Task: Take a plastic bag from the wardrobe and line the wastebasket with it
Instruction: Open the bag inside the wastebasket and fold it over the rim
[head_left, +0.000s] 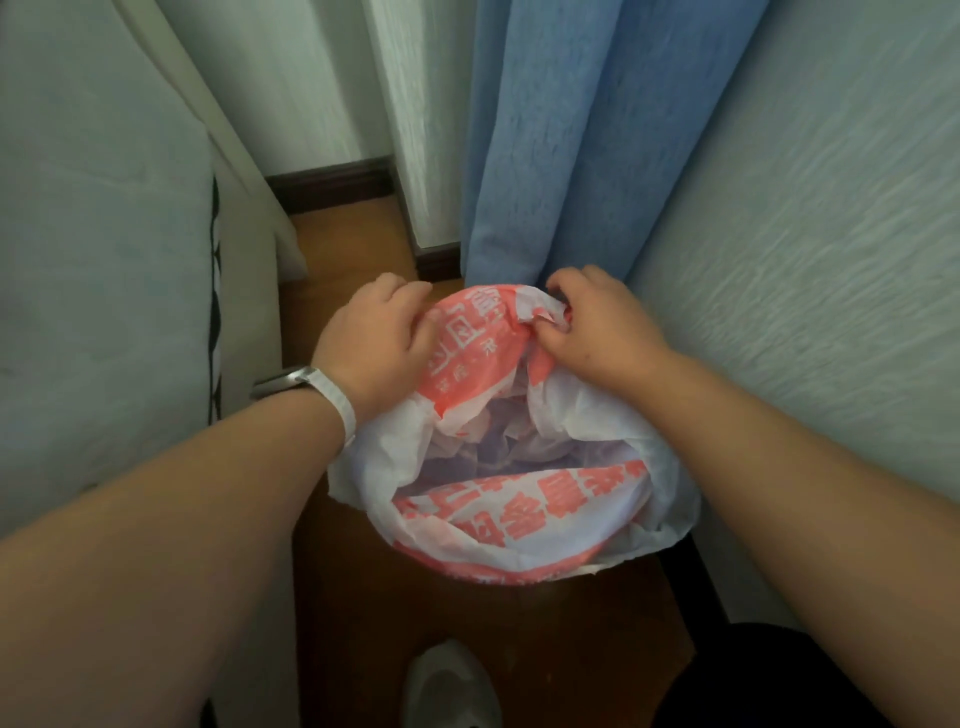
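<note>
A white plastic bag (519, 509) with red printed characters is spread over a round wastebasket on the floor, its mouth wide. The basket itself is almost wholly hidden under the bag. My left hand (382, 338) grips the bag's far left edge, fingers curled on the plastic. My right hand (597, 322) pinches the bunched far right edge. The near edge of the bag is folded down over the basket's rim.
A pale bed or sofa side (104, 260) stands close on the left. Blue curtains (571, 130) hang just behind the basket and a pale wall (831, 260) is on the right. The wooden floor (363, 623) forms a narrow strip; a white shoe (452, 686) is at the bottom.
</note>
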